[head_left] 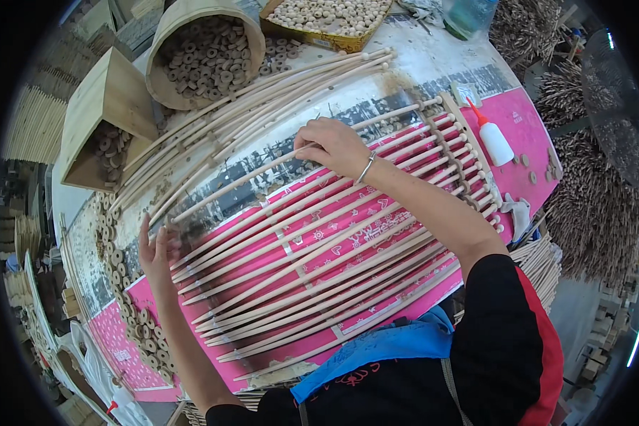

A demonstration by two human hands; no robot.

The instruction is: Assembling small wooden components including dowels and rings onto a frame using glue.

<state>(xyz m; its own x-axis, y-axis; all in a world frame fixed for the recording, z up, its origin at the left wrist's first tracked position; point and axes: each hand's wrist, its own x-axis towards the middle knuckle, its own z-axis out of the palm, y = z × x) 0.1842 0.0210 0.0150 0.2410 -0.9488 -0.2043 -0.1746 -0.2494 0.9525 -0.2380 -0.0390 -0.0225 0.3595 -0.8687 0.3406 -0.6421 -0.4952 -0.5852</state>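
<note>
My right hand (331, 145) is closed around a slender wooden rod (252, 179) that slants down to the left. Close to that rod's lower left end is my left hand (159, 252), its forefinger and thumb raised and apart; its other fingers are partly blurred. Under my right forearm lie several pale wooden rods (319, 248), side by side on a pink patterned sheet (376, 227). Their right ends carry small round knobs and rest along a wooden rack (468, 138). Brown rings (451, 153) sit on the rods near those knobs.
Behind my hands lies a bundle of loose rods (263, 106). A round tub (159, 67) and a wooden box (92, 121) hold rings; a yellow tray (319, 39) holds beads. A red-tipped white glue bottle (496, 144) lies at right. Rings (145, 334) line the left edge.
</note>
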